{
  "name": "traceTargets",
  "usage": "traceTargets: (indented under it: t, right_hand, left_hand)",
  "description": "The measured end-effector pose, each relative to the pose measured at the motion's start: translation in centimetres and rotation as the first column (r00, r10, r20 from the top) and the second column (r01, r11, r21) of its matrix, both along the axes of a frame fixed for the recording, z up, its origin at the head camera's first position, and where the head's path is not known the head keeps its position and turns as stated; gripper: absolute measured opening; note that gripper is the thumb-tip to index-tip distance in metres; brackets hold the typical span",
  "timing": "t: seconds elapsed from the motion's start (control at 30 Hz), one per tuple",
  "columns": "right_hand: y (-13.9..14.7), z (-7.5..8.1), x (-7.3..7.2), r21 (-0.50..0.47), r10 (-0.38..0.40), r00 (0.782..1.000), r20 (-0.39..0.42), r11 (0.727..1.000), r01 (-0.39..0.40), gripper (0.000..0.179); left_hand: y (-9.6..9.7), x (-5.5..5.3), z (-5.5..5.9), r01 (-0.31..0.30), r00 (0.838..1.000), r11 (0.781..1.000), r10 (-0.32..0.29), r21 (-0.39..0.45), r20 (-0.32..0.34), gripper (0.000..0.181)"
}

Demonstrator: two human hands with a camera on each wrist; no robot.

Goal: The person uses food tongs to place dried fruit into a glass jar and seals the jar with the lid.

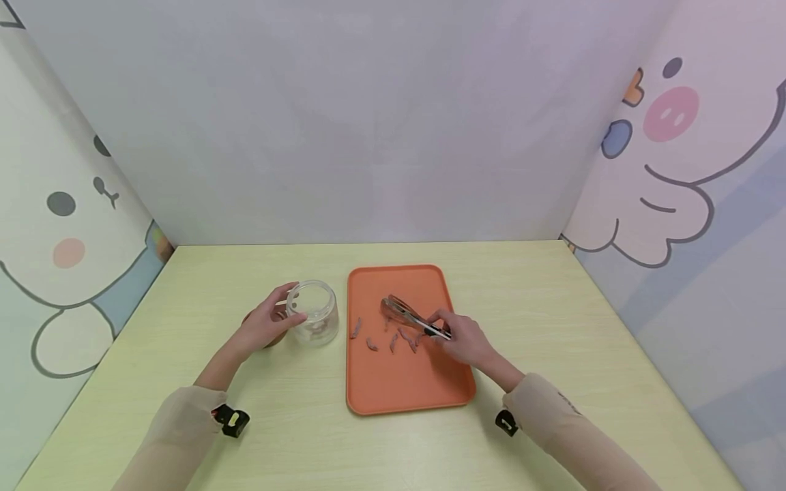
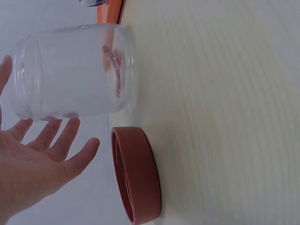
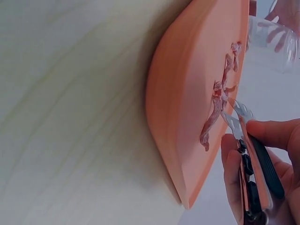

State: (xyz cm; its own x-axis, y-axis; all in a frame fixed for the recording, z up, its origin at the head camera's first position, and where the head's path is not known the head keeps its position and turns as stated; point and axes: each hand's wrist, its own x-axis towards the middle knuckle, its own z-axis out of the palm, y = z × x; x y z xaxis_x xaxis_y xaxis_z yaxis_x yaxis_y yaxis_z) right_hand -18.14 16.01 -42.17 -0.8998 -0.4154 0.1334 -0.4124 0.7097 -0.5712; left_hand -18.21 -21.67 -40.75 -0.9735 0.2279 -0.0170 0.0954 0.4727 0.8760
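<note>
My left hand (image 1: 270, 320) holds a clear glass jar (image 1: 316, 331) at its rim, thumb on the near side and fingers behind. A few reddish-brown strips (image 2: 117, 70) lie at the jar's bottom, seen from the left wrist. In my right hand (image 1: 467, 339) is a pair of metal tongs (image 1: 408, 314) with dark grips, thumb on one arm and fingers on the other. The tongs' tips reach down over an orange tray (image 1: 411, 389). Several thin, wrinkled, reddish-brown strips (image 3: 212, 119) are scattered on the tray, some right by the tips.
A round reddish-brown lid (image 2: 138, 176) rests on the pale wood table (image 1: 295, 423) beside the jar, partly hidden under my left hand in the head view. The tray has a raised rim. A pale backdrop (image 1: 368, 136) rises behind the table, with cartoon-printed panels at both sides.
</note>
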Motion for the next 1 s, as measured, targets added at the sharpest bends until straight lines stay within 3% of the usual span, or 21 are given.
traceTargets:
  t: [0.47, 0.77, 1.0]
  right_hand:
    - [-0.5, 0.7, 0.0, 0.016, 0.024, 0.999, 0.022, 1.0, -0.025, 0.022]
    - [-0.6, 0.5, 0.1, 0.006, 0.075, 0.996, -0.053, 0.997, -0.075, 0.024]
    - [0.0, 0.1, 0.0, -0.011, 0.078, 0.995, -0.062, 0.997, -0.078, 0.024]
  left_hand:
    - [0.1, 0.2, 0.4, 0.0, 1.0, 1.0, 0.0, -0.006, -0.001, 0.072]
    - [1.3, 1.6, 2.9, 0.007, 1.0, 1.0, -0.008, -0.017, -0.005, 0.068]
    - [0.1, 0.1, 0.2, -0.008, 1.0, 1.0, 0.008, -0.02, -0.007, 0.073]
